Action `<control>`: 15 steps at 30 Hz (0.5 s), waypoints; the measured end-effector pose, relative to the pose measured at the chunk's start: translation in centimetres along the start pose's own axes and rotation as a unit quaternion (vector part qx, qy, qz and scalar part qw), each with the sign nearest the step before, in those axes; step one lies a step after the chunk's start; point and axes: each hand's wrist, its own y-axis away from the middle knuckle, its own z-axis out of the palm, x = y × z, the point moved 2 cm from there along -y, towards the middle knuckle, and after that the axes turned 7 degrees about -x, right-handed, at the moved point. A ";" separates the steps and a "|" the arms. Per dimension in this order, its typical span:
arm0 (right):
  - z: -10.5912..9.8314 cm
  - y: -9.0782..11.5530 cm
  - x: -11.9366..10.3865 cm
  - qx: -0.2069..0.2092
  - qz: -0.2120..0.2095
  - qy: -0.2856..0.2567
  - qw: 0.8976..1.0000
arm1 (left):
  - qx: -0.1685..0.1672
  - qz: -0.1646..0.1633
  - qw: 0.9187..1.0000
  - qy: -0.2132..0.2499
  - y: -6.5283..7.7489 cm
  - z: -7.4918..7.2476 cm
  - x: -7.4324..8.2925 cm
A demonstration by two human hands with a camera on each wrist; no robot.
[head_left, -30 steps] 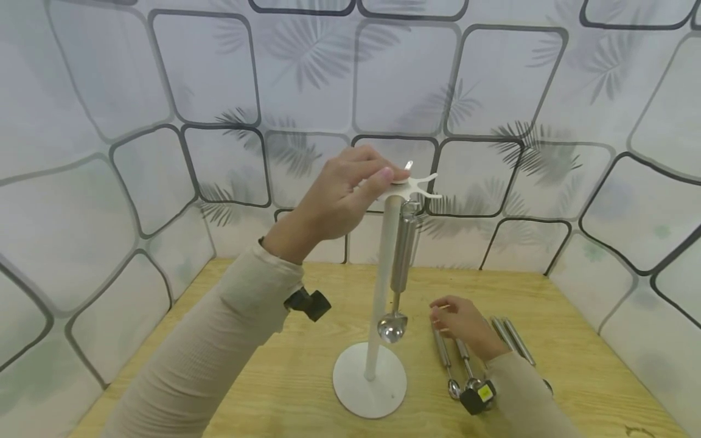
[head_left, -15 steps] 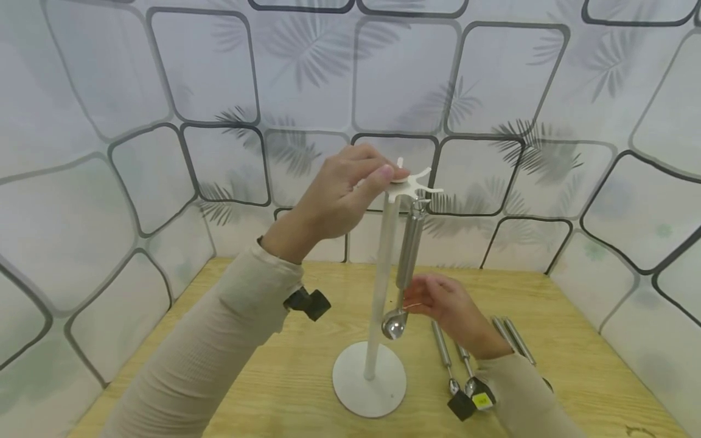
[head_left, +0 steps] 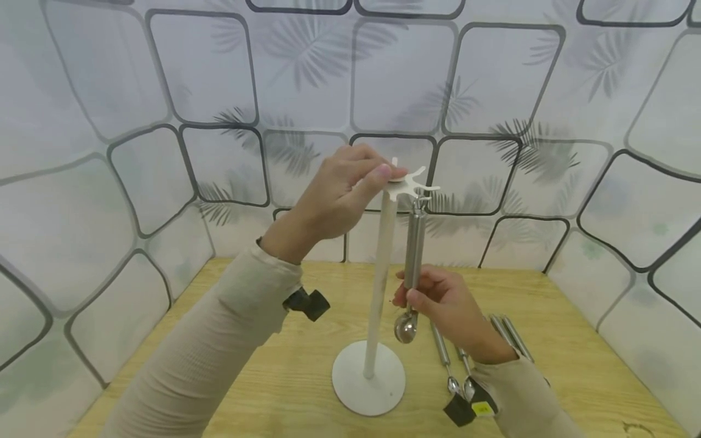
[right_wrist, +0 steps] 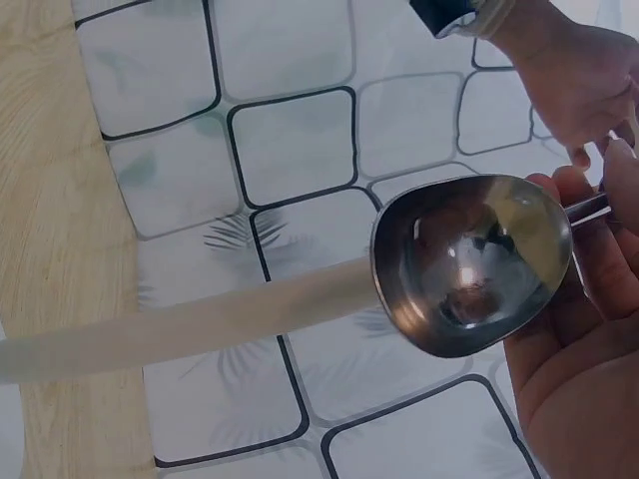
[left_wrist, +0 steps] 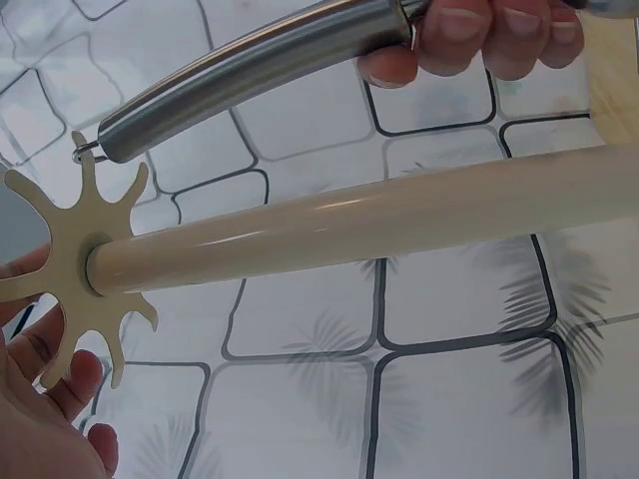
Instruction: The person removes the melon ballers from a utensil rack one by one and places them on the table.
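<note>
A white utensil stand (head_left: 381, 267) rises from a round base, with a wheel of hooks (left_wrist: 68, 239) at its top. My left hand (head_left: 342, 201) holds the wheel's centre from above, its fingers and thumb at the top cap. From one hook hangs a shiny metal scoop (head_left: 415, 243) by the ring at its handle's end. My right hand (head_left: 451, 304) pinches the scoop low down, where the handle meets the neck. In the right wrist view the scoop's wide bowl (right_wrist: 469, 264) is turned to the camera and hides part of the pole.
Several metal-handled utensils lie on the wooden table (head_left: 274, 377) to the right: a small spoon-ended tool (head_left: 441, 350) left of my right forearm, another beside it, and further handles (head_left: 517, 340) beyond. A patterned cloth wall (head_left: 405, 79) encloses the back and sides.
My right hand has moved left from above the table utensils and taken hold of the hanging scoop. The hook wheel has turned slightly and the scoop has shifted right. My left hand stays put.
</note>
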 end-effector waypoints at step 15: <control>-1.9 1.0 -2.6 0.060 -0.030 -0.002 0.998 | -0.013 -0.014 1.000 0.000 0.1 0.0 0.1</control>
